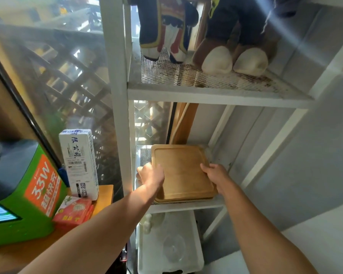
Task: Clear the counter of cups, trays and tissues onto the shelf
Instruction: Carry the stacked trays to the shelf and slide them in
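Note:
A square wooden tray (181,171) lies on top of another tray on the middle level of a white metal shelf (186,206). My left hand (151,175) grips the tray's left edge, and my right hand (215,175) grips its right edge. Both arms reach forward from the bottom of the view. A glass cup (173,250) lies in a white plastic bin (198,260) on the level below.
Plush toys (234,58) sit on the shelf's upper mesh level. Left of the shelf, a wooden counter (103,196) holds a green charging kiosk (22,196), a tall white box (79,163) and red packets (75,212). Wooden boards (183,123) lean behind the tray. A grey wall stands right.

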A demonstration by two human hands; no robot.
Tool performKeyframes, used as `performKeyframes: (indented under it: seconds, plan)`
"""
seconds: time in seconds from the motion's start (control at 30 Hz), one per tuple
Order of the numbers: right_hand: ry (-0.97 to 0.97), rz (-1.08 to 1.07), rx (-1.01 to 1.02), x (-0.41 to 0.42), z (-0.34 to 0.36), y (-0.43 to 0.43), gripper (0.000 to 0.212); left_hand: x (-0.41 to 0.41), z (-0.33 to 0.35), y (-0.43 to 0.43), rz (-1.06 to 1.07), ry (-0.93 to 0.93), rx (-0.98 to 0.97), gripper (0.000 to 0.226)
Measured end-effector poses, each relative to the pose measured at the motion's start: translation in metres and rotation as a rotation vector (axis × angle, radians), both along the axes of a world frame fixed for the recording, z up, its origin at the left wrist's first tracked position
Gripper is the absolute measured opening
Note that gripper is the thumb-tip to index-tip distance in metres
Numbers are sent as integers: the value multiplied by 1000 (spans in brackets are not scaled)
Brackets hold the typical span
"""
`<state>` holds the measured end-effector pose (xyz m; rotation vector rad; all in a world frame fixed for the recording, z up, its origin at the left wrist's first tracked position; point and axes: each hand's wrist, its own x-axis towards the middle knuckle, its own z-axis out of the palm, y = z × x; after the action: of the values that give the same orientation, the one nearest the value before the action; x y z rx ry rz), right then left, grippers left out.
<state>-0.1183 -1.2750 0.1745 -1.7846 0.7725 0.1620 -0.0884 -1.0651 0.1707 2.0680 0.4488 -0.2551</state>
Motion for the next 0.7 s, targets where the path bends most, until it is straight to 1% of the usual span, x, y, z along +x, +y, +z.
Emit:
performKeyframes:
  seconds: [0.1,0.17,0.3,0.37,0.43,0.57,0.63,0.7]
  plan:
    - [-27,-27,-37,1,-5,-1,53,0,0,1,8,-9,-22,38]
    - [-43,-38,-76,2,-9,-3,51,0,-2,1,1,-17,-1,40]
    - [-62,-17,-185,4,-17,-4,48,-1,-8,1,-51,-48,114,46]
    - [-85,-5,-226,3,-18,-3,51,-4,-9,-1,-90,-62,177,48]
    - [-84,-4,-306,-6,-15,0,53,-13,-10,-3,-98,-57,191,47]
    - [-51,-48,-466,-41,-7,13,38,-47,-4,1,-162,-22,239,49]
    - [-23,-93,-496,-63,-3,24,30,-68,0,8,-231,13,262,53]
    - [-21,-139,-497,-87,1,43,31,-90,0,17,-255,43,219,54]
